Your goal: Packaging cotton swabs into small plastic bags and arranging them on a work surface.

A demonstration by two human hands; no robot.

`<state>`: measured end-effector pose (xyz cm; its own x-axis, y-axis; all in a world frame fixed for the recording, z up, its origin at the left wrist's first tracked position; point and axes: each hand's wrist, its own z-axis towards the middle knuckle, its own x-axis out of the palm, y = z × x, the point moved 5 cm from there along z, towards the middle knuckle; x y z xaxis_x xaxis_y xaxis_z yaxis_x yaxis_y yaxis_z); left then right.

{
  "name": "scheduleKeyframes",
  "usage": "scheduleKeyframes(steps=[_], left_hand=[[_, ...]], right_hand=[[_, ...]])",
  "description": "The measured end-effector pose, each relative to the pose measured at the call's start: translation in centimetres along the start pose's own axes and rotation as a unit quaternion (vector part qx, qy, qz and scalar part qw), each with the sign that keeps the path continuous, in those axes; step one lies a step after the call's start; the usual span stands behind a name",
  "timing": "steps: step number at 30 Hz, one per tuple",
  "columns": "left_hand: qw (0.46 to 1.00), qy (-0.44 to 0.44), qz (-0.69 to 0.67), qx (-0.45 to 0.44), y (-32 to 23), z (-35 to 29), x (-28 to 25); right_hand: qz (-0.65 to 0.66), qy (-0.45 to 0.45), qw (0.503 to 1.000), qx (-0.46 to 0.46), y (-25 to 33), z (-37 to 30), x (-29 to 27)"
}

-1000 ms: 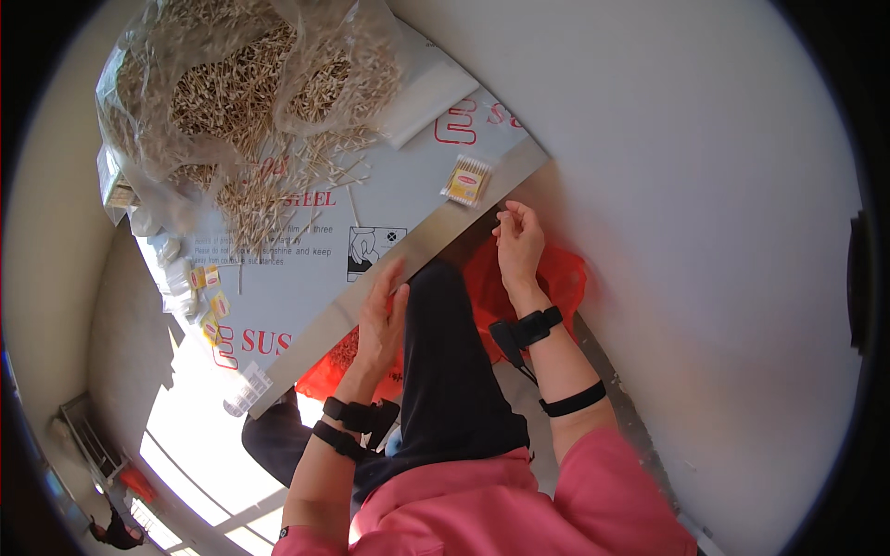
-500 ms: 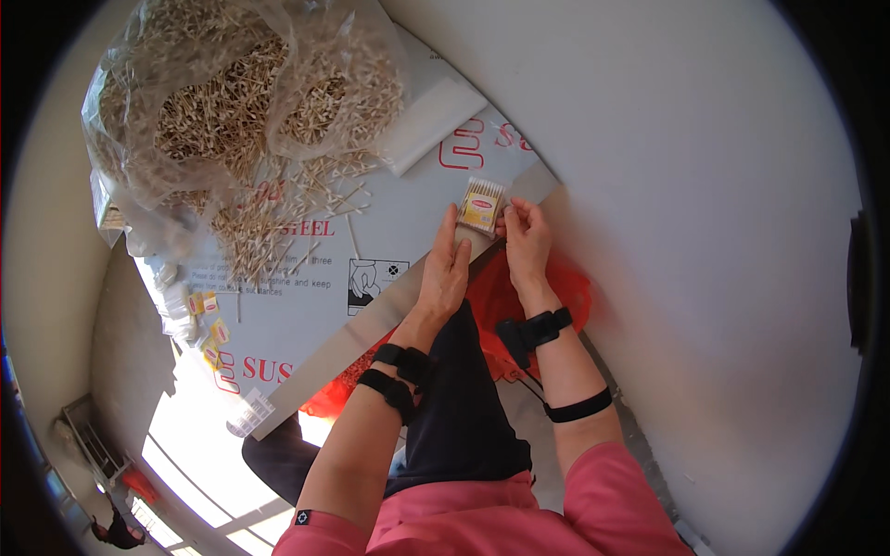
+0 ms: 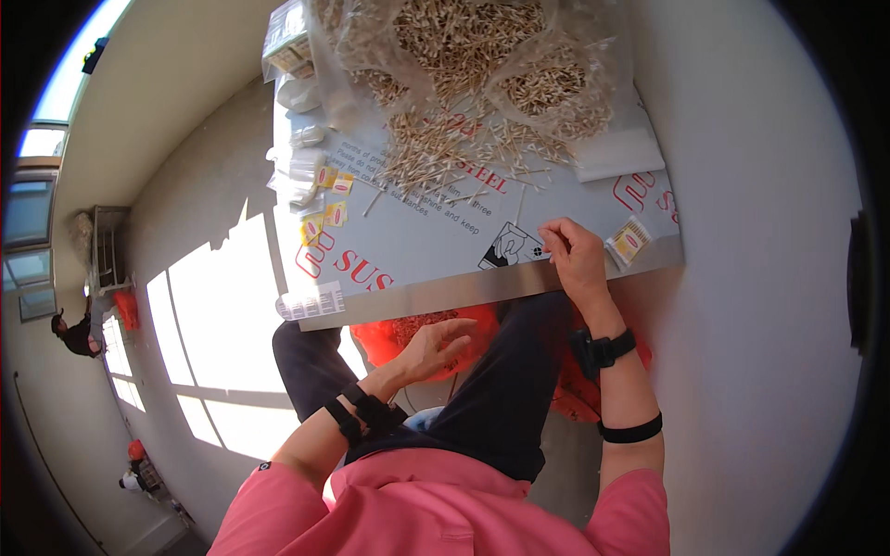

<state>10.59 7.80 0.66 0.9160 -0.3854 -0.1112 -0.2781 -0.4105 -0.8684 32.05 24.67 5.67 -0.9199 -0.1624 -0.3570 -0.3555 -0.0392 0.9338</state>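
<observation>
My left hand [image 3: 438, 349] hovers over my lap, in front of the table edge, with fingers stretched out and nothing in them. Above the table's near right part is my right hand [image 3: 578, 261], its fingers curled in and no object visible in them. Just right of it lies a small clear packet of cotton swabs [image 3: 629, 241] with a yellow label, flat near the table's right corner. Farther back, a heap of loose cotton swabs [image 3: 436, 153] spills from a large clear plastic bag [image 3: 348, 83].
Yellow label cards [image 3: 336, 215] and clear plastic packaging [image 3: 301, 171] lie along the table's left edge. A stack of clear film sleeves [image 3: 619, 155] sits at the back right. Below the table edge hangs a red bag [image 3: 380, 345]. A wall [image 3: 751, 278] rises close on the right.
The swab packet has left my hands and lies on the table. My left hand has drawn back over my lap; my right hand has come away from the packet. The view has swung left.
</observation>
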Motion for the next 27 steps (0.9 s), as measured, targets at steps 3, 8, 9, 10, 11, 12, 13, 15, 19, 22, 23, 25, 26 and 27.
scheduleKeyframes(steps=[3,8,9,10,11,12,13,15,19,22,23,25,26,27], left_hand=[[0.998,-0.018,0.038,-0.035,2.7,-5.7,-2.4],[0.982,-0.112,0.147,-0.048,6.1,-13.9,-8.5],[0.968,-0.155,0.188,-0.063,7.0,-15.5,-10.2],[0.94,-0.223,0.259,-0.014,7.5,-17.2,-12.0],[0.902,-0.284,0.324,0.039,7.8,-18.4,-13.4],[0.878,-0.335,0.343,0.008,9.0,-19.3,-14.7],[0.85,-0.383,0.361,-0.027,10.1,-20.5,-16.0],[0.829,-0.447,0.334,-0.043,13.8,-22.4,-17.8],[0.836,-0.442,0.323,-0.019,14.3,-21.9,-18.8],[0.853,-0.458,0.25,0.011,14.9,-22.2,-19.8],[0.855,-0.464,0.229,0.029,14.9,-22.4,-19.9],[0.859,-0.463,0.218,0.026,15.1,-22.6,-20.2],[0.861,-0.462,0.211,0.028,15.2,-22.7,-20.3],[0.863,-0.462,0.205,0.031,15.2,-22.8,-20.4]], right_hand=[[-0.026,0.174,0.984,-0.028,1.6,-2.1,8.6],[-0.074,0.277,0.947,-0.145,5.4,-4.6,18.6],[-0.08,0.283,0.944,-0.151,6.1,-4.4,20.5],[-0.069,0.254,0.951,-0.162,7.1,-3.8,22.3],[-0.063,0.22,0.958,-0.171,7.8,-2.8,23.5],[-0.076,0.221,0.957,-0.174,8.4,-1.8,25.1],[-0.078,0.18,0.961,-0.197,9.3,-0.6,26.6],[-0.089,0.142,0.96,-0.225,11.0,1.8,29.5],[-0.144,0.1,0.952,-0.25,11.7,5.8,35.0],[-0.162,0.085,0.941,-0.285,13.5,7.7,39.7],[-0.176,0.07,0.938,-0.291,14.3,8.2,41.0],[-0.223,0.056,0.917,-0.327,15.9,9.5,43.8],[-0.266,0.036,0.895,-0.357,16.6,9.7,45.1],[-0.265,0.04,0.893,-0.361,17.0,9.8,46.3]])
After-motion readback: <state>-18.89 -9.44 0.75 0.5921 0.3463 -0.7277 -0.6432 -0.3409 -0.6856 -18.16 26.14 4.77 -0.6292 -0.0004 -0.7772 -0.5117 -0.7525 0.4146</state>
